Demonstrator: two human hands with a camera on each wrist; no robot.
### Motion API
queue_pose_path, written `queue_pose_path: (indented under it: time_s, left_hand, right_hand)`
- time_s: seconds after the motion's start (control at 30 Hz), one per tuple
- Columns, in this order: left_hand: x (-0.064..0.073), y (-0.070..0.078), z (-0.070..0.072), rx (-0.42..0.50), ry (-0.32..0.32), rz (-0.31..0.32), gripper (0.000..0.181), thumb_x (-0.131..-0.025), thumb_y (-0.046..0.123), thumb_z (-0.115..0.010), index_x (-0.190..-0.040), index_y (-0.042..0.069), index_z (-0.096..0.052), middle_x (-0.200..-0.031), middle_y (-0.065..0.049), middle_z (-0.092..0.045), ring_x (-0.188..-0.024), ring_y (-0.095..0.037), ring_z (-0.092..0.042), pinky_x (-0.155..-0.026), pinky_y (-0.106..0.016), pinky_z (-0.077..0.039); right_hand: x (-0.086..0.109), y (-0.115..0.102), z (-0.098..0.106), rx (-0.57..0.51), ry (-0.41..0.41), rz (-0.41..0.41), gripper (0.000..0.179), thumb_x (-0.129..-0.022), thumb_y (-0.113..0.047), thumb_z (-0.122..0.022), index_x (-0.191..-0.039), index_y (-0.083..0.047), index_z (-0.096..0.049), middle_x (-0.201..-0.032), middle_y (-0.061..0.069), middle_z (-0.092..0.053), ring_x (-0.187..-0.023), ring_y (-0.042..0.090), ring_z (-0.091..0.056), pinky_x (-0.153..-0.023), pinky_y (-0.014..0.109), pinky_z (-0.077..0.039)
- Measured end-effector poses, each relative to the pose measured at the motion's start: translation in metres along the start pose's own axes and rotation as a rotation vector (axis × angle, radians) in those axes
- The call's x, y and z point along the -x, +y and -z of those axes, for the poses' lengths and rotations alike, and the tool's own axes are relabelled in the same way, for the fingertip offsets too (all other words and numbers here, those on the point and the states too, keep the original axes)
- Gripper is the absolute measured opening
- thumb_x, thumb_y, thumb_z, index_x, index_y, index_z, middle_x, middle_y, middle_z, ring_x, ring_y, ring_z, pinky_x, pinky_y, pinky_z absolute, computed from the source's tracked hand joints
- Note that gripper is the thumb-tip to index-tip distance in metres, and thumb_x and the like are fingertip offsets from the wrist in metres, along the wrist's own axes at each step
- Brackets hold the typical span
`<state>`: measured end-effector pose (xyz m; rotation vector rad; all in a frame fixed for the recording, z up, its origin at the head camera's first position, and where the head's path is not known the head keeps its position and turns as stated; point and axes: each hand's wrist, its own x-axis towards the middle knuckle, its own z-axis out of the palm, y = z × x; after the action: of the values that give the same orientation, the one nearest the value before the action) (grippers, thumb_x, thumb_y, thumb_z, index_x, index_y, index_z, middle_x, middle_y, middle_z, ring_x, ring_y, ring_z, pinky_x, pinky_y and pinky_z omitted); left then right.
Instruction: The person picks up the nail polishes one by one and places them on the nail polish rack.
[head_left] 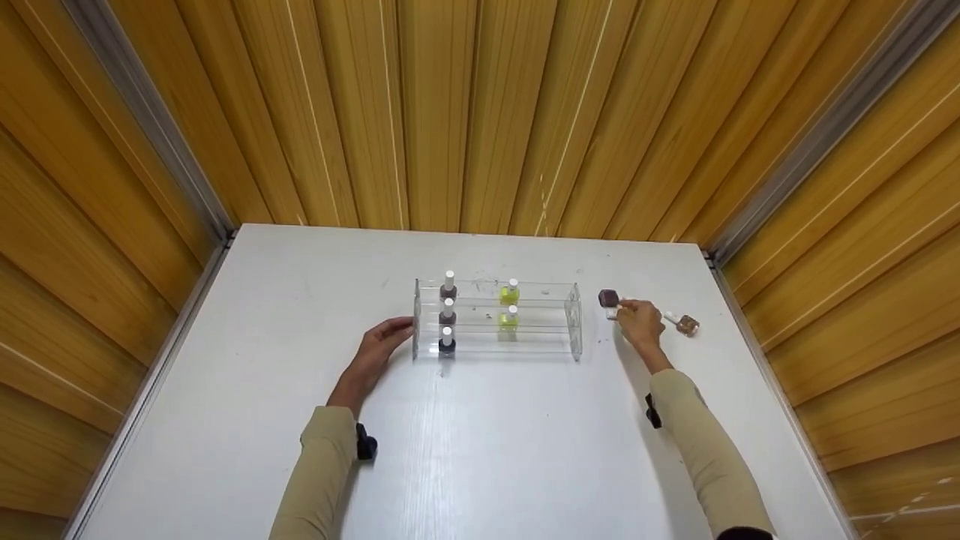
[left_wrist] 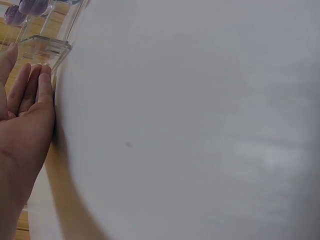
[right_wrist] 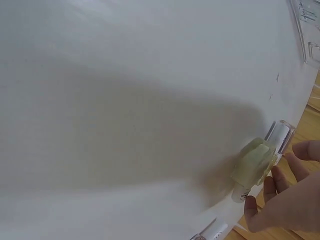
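A person in tan sleeves [head_left: 319, 465] works at a white desk [head_left: 480, 450], left hand [head_left: 379, 346] at one end of a clear three-tier rack [head_left: 574, 322], right hand [head_left: 641, 322] down among small bottles lying beyond the other end. The head view takes in the whole rack: two grey-looking bottles [head_left: 448, 291] and two yellow bottles [head_left: 509, 295] stand on the upper and middle tiers, and a dark bottle [head_left: 447, 345] stands on the lowest, all white-capped. From the left wrist, only a corner of the rack shows, and bottles there look purple; that view reveals the left hand's fingers extended, tips at the end panel, thumb held apart, gripping nothing. To the right, the head view shows a dark purple bottle [head_left: 608, 298] by the right fingertips and a gold-brown bottle [head_left: 688, 325] lying just beyond the hand. The right wrist view adds what the hand covers from above: a pale green bottle [right_wrist: 254, 162] beside the bent fingers, near the purple bottle's white cap [right_wrist: 276, 134]. Whether those fingers grip either bottle cannot be told.
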<state>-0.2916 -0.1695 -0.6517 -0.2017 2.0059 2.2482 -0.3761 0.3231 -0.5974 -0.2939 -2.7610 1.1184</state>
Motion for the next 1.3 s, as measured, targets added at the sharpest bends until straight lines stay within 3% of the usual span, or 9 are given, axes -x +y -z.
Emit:
queue_pose_path:
  time_s: [0.13, 0.37, 0.5, 0.67, 0.9, 1.0, 1.1, 1.2, 1.3]
  left_hand:
    - [0.000, 0.001, 0.000, 0.004, -0.003, -0.008, 0.043, -0.098, 0.020, -0.070, -0.136, 0.002, -0.062, -0.142, -0.019, -0.061, -0.137, -0.028, -0.051, -0.124, -0.042, -0.034]
    - [0.001, -0.001, 0.000, -0.015, -0.011, -0.018, 0.043, -0.098, 0.023, -0.070, -0.136, 0.004, -0.062, -0.142, -0.016, -0.061, -0.140, -0.028, -0.050, -0.125, -0.044, -0.032]
    - [0.001, 0.000, -0.001, -0.009, -0.013, -0.020, 0.042, -0.098, 0.022, -0.070, -0.135, 0.003, -0.063, -0.141, -0.016, -0.061, -0.140, -0.029, -0.050, -0.125, -0.043, -0.033]
    - [0.000, 0.000, 0.000, -0.003, -0.022, -0.016, 0.040, -0.099, 0.019, -0.069, -0.135, 0.003, -0.063, -0.142, -0.017, -0.062, -0.140, -0.029, -0.050, -0.125, -0.044, -0.033]
    - [0.001, 0.000, 0.000, -0.015, -0.017, 0.004, 0.038, -0.099, 0.020, -0.069, -0.134, 0.006, -0.064, -0.142, -0.014, -0.062, -0.140, -0.027, -0.050, -0.125, -0.044, -0.032]
    - [0.001, 0.000, -0.001, -0.026, -0.018, 0.003, 0.039, -0.099, 0.021, -0.069, -0.135, 0.006, -0.063, -0.142, -0.015, -0.062, -0.141, -0.027, -0.050, -0.126, -0.044, -0.032]
    - [0.001, 0.000, 0.000, -0.017, -0.009, -0.004, 0.040, -0.099, 0.020, -0.070, -0.135, 0.004, -0.063, -0.142, -0.016, -0.062, -0.140, -0.028, -0.050, -0.125, -0.044, -0.032]
    - [0.002, 0.000, 0.000, -0.006, -0.004, -0.006, 0.040, -0.098, 0.019, -0.070, -0.134, 0.003, -0.063, -0.141, -0.016, -0.062, -0.139, -0.028, -0.050, -0.125, -0.044, -0.032]
    - [0.001, 0.000, 0.000, 0.001, -0.005, -0.006, 0.040, -0.099, 0.019, -0.070, -0.135, 0.003, -0.063, -0.142, -0.016, -0.061, -0.140, -0.028, -0.050, -0.126, -0.044, -0.032]
  right_hand:
    - [0.003, -0.003, 0.000, 0.069, -0.041, 0.050, 0.034, -0.096, -0.015, -0.062, -0.124, 0.003, -0.070, -0.130, 0.030, -0.063, -0.125, 0.050, -0.052, -0.105, 0.070, -0.030]
    - [0.005, -0.005, 0.003, 0.223, -0.189, 0.087, 0.038, -0.085, -0.009, -0.060, -0.119, 0.005, -0.071, -0.137, 0.033, -0.055, -0.129, 0.056, -0.041, -0.104, 0.072, -0.034]
    - [0.008, -0.006, 0.006, 0.280, -0.250, 0.106, 0.035, -0.084, -0.009, -0.066, -0.116, 0.005, -0.072, -0.136, 0.034, -0.052, -0.129, 0.056, -0.037, -0.103, 0.070, -0.033]
    - [0.011, -0.003, 0.005, 0.260, -0.258, 0.121, 0.034, -0.089, -0.018, -0.073, -0.115, 0.003, -0.074, -0.132, 0.033, -0.055, -0.127, 0.054, -0.039, -0.102, 0.067, -0.030]
    - [0.011, 0.009, 0.000, 0.183, -0.226, 0.099, 0.036, -0.094, -0.026, -0.070, -0.115, 0.002, -0.073, -0.120, 0.025, -0.071, -0.116, 0.050, -0.058, -0.101, 0.069, -0.037]
    - [0.011, 0.013, 0.000, 0.071, -0.173, 0.060, 0.036, -0.095, -0.023, -0.069, -0.116, 0.006, -0.071, -0.117, 0.027, -0.071, -0.113, 0.044, -0.064, -0.103, 0.059, -0.046]
    - [0.013, 0.014, 0.001, -0.059, -0.122, 0.031, 0.036, -0.097, -0.020, -0.069, -0.118, 0.008, -0.068, -0.116, 0.029, -0.070, -0.107, 0.038, -0.067, -0.091, 0.038, -0.056]
    - [0.015, 0.013, 0.003, -0.145, -0.067, 0.030, 0.034, -0.096, -0.018, -0.071, -0.116, 0.009, -0.067, -0.114, 0.028, -0.070, -0.096, 0.023, -0.068, -0.076, 0.018, -0.053]
    - [0.017, 0.011, 0.006, -0.211, -0.020, 0.043, 0.031, -0.093, -0.015, -0.075, -0.110, 0.009, -0.067, -0.108, 0.027, -0.071, -0.082, 0.005, -0.065, -0.066, 0.009, -0.048]
